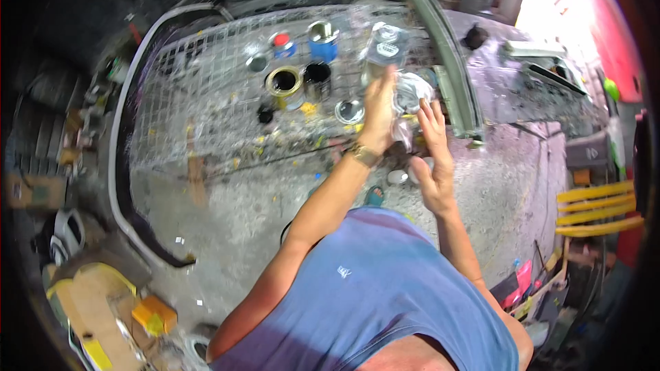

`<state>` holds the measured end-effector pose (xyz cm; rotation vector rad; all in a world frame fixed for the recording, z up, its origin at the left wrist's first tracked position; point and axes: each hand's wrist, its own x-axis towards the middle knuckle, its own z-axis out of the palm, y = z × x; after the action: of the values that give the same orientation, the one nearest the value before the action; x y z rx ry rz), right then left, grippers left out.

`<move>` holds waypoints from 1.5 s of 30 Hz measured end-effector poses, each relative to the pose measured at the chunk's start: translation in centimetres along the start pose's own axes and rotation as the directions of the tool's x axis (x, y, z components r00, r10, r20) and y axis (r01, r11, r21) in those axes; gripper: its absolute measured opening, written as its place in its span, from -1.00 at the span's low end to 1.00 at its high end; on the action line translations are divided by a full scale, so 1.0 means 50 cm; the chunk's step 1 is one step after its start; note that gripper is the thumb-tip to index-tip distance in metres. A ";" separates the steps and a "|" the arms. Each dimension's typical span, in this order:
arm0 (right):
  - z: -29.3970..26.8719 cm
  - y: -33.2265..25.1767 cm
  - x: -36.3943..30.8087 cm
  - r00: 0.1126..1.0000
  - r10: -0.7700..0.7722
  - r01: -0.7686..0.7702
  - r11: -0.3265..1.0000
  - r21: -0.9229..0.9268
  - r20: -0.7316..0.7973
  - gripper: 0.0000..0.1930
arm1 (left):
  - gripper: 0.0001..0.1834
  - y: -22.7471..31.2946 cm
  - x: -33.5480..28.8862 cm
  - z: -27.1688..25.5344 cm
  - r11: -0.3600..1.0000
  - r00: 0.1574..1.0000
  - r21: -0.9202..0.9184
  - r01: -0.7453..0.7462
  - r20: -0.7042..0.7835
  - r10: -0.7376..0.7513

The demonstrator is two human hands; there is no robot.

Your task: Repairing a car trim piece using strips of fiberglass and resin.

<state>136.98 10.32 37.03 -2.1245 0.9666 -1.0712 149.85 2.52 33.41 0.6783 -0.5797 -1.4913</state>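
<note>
My left hand (pixel 379 113) reaches over the mesh-topped work table (pixel 206 82), a watch on its wrist. Motion smears it, and its fingers are partly hidden. My right hand (pixel 434 154) is beside it, fingers stretched out and thumb apart, with nothing visible in its grip. Between the hands hangs a pale, blurred piece of see-through material (pixel 401 134) whose kind I cannot make out. Just beyond my right fingertips sits a round whitish, clear-looking container (pixel 412 89). A clear plastic pack (pixel 386 48) lies past my left fingers.
Left of my hands stand an open yellow-rimmed can (pixel 284 82), a dark open can (pixel 317 79), a blue can (pixel 323 42) and a red-capped container (pixel 282 42). A long grey-green panel (pixel 447 55) lies right. A curved dark strip (pixel 120 165) rims the left side.
</note>
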 end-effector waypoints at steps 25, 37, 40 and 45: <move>-0.121 0.313 0.083 0.905 0.419 -0.322 0.568 0.757 0.071 -0.68 | -0.33 -0.051 -0.046 0.029 0.930 0.628 0.316 0.186 0.690 -0.360; -0.017 0.135 0.096 0.758 0.524 0.169 0.417 0.893 -0.389 -0.59 | -0.23 -0.075 -0.023 0.152 0.963 0.860 0.157 -0.218 0.498 0.113; -0.046 0.139 0.116 0.793 0.260 0.129 0.811 0.570 -0.550 -0.53 | -0.33 -0.076 -0.042 0.152 0.888 0.872 0.366 -0.280 0.484 0.075; 0.026 0.078 0.040 0.917 0.022 0.068 0.975 0.212 -0.398 -0.50 | -0.29 -0.029 0.110 0.111 0.996 0.889 -0.077 -0.045 0.452 0.076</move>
<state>137.54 6.69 34.36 -1.7734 0.9485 -1.5884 144.93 -3.21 35.86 0.2495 -0.8966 -1.6111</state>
